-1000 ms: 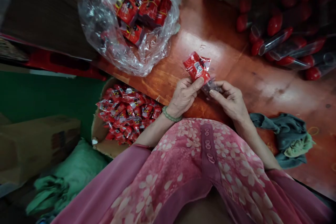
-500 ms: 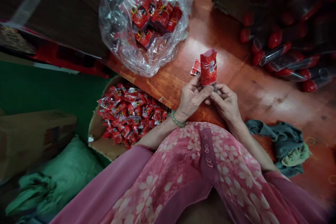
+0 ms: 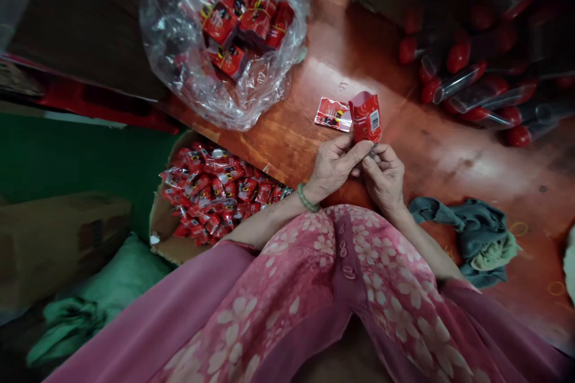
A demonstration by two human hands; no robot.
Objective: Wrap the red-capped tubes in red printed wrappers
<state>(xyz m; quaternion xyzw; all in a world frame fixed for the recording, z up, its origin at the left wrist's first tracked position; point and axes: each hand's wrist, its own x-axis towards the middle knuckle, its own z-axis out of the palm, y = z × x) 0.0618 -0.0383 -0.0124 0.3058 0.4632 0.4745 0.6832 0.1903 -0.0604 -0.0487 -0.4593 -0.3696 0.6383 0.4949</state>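
A red printed wrapper with a barcode stands curved and upright between my hands, its pale inner side showing at the top. My left hand pinches its lower end between thumb and fingers. Close against it, my right hand has its fingertips closed at the same lower end, where a small dark bit shows that I cannot make out. A flat red printed wrapper lies on the table just behind the held one. A green bead bracelet circles my left wrist.
A clear plastic bag holds several banded red bundles. Below the table edge, a cardboard box is full of small red packets. Clear tubes with red caps lie at the right back. A dark cloth rests right on the table.
The view has shifted, moving most surroundings left in the picture. The held wrapper has tilted and turned slightly, and more of the flat wrapper behind it shows. Both hands keep their grip.
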